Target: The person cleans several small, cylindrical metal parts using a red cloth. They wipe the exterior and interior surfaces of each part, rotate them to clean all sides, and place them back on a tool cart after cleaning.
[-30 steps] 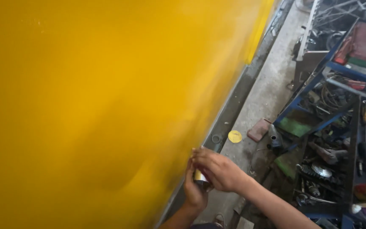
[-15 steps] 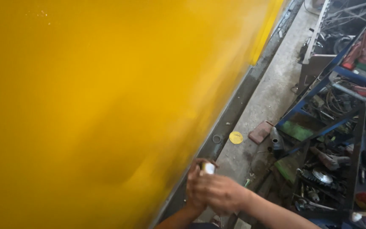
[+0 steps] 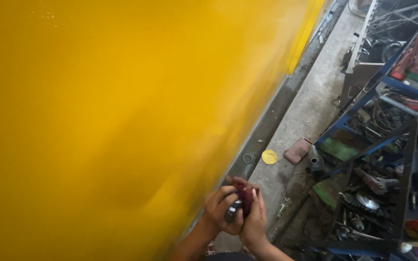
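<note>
Head cam: both hands were bunched together low beside the big glossy yellow panel [image 3: 122, 121]. Left hand [image 3: 221, 210] and right hand [image 3: 253, 224] were both wrapped around a small dark red object [image 3: 244, 199] with a metal bit. A round yellow disc [image 3: 269, 156] and a reddish brick [image 3: 298, 151] lay on the concrete floor [image 3: 310, 101], near the blue metal rack [image 3: 393, 145].

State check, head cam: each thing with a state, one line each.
left hand: closed on a dark red object
right hand: cupped against the same object
dark red object: held between both hands
yellow disc: flat on the floor
brick: lying flat on the floor
</note>
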